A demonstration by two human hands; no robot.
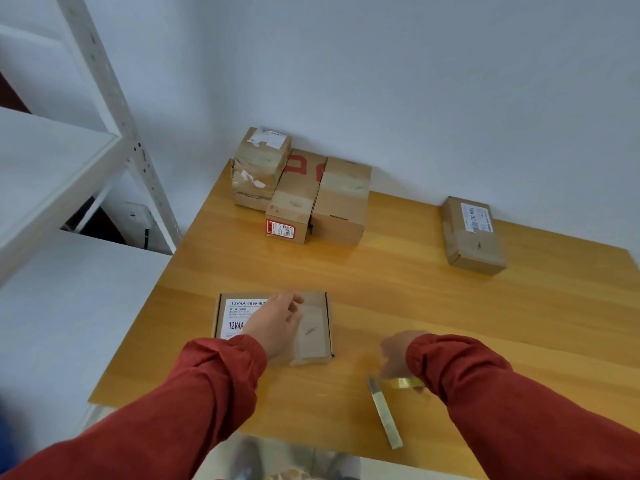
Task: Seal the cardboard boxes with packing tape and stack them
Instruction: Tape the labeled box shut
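Cardboard box (320, 306), flat and brown, lies low in the frame just left of centre on the wooden worktop (415, 289). The left hand (277, 323) rests on its lid with the fingers (294, 315) relaxed and slightly bent, holding nothing. Beside them a strip of clear tape (308, 355) covers the right part of the lid and runs down over the near edge. A white label (237, 315) on the left part reads "12V4A 48W" on top and "12V4A" in larger print below; the hand hides the rest.

The right hand (398, 353), lower right of centre, is blurred. It hangs over a yellowish tape roll (407, 383), and whether its fingers grip the roll cannot be told. A slim cutter (384, 414) lies just beside the roll. Both arms wear red sleeves (485, 393).

At upper centre, against the wall, three boxes stand touching: a tape-wrapped box (259, 168) with torn white labels, a box with red print (294, 202) and a red-and-white sticker, and a plain box (341, 202). A single box (472, 237) with an unreadable white label sits well apart at right. White shelving (104, 98) fills the left.
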